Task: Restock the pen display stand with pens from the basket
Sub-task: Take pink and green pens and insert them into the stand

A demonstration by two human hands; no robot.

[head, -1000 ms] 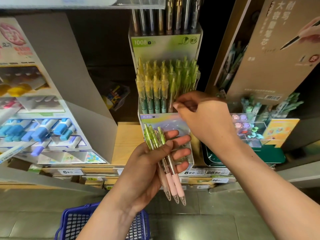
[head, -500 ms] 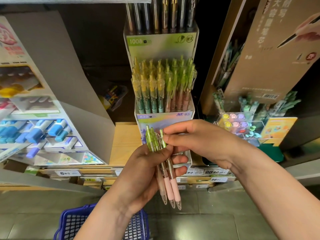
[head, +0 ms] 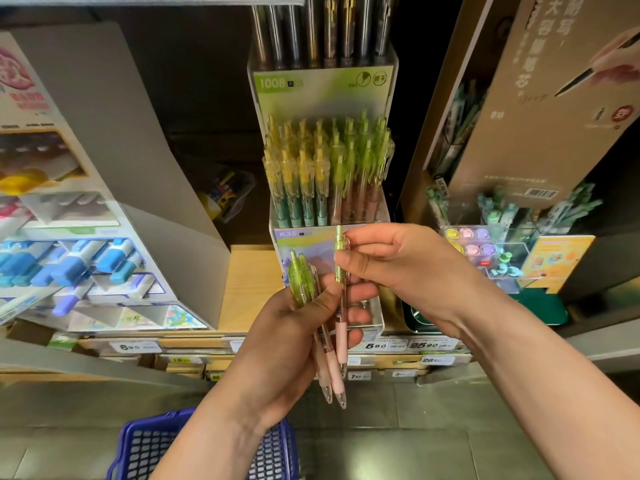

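Shelf (head: 249,289): clear pen display stand (head: 287,237) packed with yellow and green pens (head: 322,174). Your left hand (head: 287,341) grips two green pens (head: 301,282); right hand (head: 408,268) pinches a third pen (head: 342,327). Blue basket (head: 138,445) below.

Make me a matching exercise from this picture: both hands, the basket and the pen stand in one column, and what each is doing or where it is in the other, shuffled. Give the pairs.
Column one
1. right hand
2. left hand
3. blue basket
4. pen display stand

Column two
A. at the bottom edge of the view, under the left forearm
B. pinches a single green-topped pen near its top
C. stands on the wooden shelf, with rows of pens upright in it
D. grips two green-topped pens, tips down

Pairs: 1-B, 2-D, 3-A, 4-C
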